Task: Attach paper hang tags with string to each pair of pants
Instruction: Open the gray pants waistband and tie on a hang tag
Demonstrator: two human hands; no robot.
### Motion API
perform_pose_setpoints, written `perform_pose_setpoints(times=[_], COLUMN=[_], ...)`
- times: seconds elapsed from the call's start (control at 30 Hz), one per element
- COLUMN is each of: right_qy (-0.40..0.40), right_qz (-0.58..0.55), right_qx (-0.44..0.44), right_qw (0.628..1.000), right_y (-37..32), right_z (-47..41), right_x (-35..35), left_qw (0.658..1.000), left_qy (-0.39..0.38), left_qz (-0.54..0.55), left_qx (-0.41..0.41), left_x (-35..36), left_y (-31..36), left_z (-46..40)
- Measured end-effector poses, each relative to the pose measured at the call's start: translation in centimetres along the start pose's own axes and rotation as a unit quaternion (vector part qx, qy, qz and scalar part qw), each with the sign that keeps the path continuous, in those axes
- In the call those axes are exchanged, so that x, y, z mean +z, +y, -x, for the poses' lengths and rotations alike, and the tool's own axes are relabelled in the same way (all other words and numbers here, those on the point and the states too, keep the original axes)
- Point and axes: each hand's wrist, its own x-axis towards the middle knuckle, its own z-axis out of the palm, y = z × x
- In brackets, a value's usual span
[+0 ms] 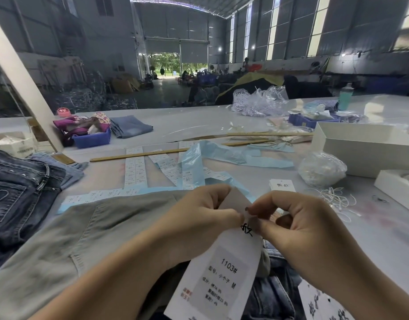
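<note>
"1103#" and "M" on hang tag (218, 273)

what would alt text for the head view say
Both hands, left hand and right hand, pinch the top of a white hang tag printed 1103# over grey-green pants. Label strips and dark jeans lie on the table.

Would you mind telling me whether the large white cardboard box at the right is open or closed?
Open: the large white cardboard box has no lid on, and its inner walls show.

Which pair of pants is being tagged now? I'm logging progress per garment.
The grey-green pants under both hands, where the hang tag is held. The dark jeans at left and the folded light-blue pair farther back lie untouched.
</note>
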Motion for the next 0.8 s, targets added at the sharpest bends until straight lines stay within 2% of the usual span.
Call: perform_pose_setpoints(times=[0.47,0.67,0.8], right_qy=[0.045,0.019,0.035], right_qz=[-0.007,0.012,0.035], right_qx=[0.014,0.009,-0.002], right_qw=[0.999,1.000,0.999], right_y=[0.14,-0.17,0.19], right_z=[-0.56,-0.64,-0.63], right_x=[0.53,0.63,0.49], left_qw=[1.000,0.999,1.000], left_qy=[-0.010,-0.026,-0.027], left_qz=[-0.010,0.027,0.014], left_qx=[-0.013,-0.006,-0.008], left_x=[-0.37,-0.54,-0.70], left_y=[-0.13,-0.56,-0.67], left_z=[0.16,0.22,0.28])
